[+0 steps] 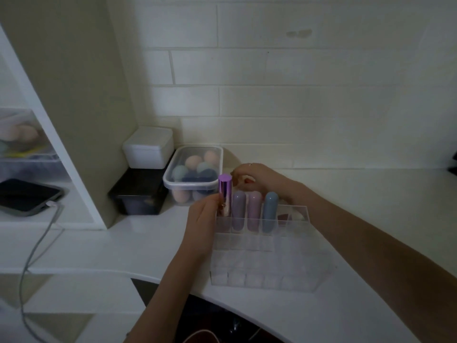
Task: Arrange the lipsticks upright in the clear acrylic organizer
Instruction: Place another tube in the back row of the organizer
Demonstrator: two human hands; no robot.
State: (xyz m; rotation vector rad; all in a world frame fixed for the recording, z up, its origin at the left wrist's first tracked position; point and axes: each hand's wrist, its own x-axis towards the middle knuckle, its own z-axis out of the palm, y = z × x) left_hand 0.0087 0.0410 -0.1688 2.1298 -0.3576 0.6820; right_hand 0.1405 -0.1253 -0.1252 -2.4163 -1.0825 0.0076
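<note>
A clear acrylic organizer (269,266) with several rows of square cells stands on the white counter. In its back row, three rounded lipsticks stand upright: a lavender one (239,210), a pink one (254,210) and a blue one (270,210). At the row's left end, my left hand (202,226) pinches a shiny purple lipstick (225,194), upright in the corner cell. My right hand (254,178) hovers behind the row with curled fingers, holding something small and reddish that I cannot make out. A dark red item (284,217) lies low in a cell to the right.
A clear lidded tub of makeup sponges (194,173) stands just behind the organizer to the left. Beside the tub a white box (148,147) is stacked on a black box (138,191). A shelf unit with a cable (39,243) is at far left. The tiled wall is close behind.
</note>
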